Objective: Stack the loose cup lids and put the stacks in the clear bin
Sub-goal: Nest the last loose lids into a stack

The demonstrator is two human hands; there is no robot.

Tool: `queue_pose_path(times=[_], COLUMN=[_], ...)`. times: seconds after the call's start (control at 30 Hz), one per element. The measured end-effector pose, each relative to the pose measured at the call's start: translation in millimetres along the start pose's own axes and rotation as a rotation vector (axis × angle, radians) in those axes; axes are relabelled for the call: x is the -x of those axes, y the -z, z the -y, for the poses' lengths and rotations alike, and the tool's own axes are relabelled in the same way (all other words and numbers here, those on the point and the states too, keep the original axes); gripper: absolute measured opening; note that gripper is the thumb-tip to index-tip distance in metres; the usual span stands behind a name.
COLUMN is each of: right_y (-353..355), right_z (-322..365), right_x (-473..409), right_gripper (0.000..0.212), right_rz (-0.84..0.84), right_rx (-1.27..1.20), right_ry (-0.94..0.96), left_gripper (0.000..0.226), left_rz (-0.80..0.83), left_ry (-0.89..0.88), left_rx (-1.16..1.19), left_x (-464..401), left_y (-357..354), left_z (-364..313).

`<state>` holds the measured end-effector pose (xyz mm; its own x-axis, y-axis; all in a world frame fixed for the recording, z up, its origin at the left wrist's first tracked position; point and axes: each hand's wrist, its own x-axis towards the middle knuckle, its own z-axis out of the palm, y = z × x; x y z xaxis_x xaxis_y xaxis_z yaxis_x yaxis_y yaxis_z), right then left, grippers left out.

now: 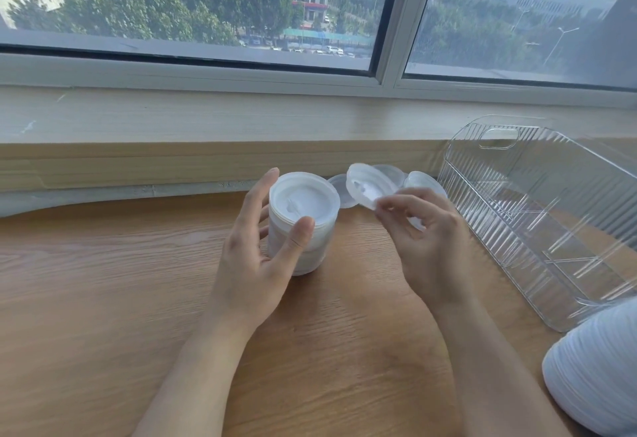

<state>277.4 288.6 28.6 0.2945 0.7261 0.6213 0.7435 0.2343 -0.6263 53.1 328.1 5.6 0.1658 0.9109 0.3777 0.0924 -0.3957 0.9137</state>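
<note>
- Two hands of mine work over the wooden bench (103, 281).
- My left hand (256, 257) grips the lid stack (303, 226) standing on the bench, thumb in front, fingers behind.
- My right hand (422, 236) pinches one tilted loose lid (365, 185) by its edge, just at 3 o'clock of the stack.
- More loose lids (393, 174) lie behind it.
- At 3 o'clock stands the clear bin (482, 161); a second tall stack (599, 374) lies at 5 o'clock.

Both bare forearms reached toward twelve o'clock. The left hand (265, 230) curved its thumb and fingers in a wide grip; the right hand (420, 233), at its three o'clock, pinched with curled fingertips, palm turned inward
</note>
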Motion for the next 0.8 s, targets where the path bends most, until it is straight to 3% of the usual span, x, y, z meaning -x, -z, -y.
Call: queue_pose_path(times=[0.07, 0.37, 0.6, 0.8], right_y=[3.4, -10.7, -30.1, -43.6], right_z=[18.1, 49.0, 52.4, 41.3], right_x=[-6.4, -4.8, -7.3, -5.9], right_gripper=[0.008, 0.009, 0.047, 0.054], right_rz=[-0.044, 0.184, 0.199, 0.304], right_rx=[-0.057, -0.035, -0.150, -0.181], right_ry=[0.065, 0.327, -0.034, -0.117], left_gripper=[0.083, 0.089, 0.073, 0.061], left_rz=[0.009, -0.002, -0.032, -0.016], left_ry=[0.002, -0.043, -0.024, -0.008], left_rx=[-0.004, 0.012, 0.012, 0.019], left_x=[0.5, -0.5, -0.8, -2.5], left_y=[0.5, 0.6, 0.5, 0.3], left_z=[-0.9, 0.4, -2.7, 6.2])
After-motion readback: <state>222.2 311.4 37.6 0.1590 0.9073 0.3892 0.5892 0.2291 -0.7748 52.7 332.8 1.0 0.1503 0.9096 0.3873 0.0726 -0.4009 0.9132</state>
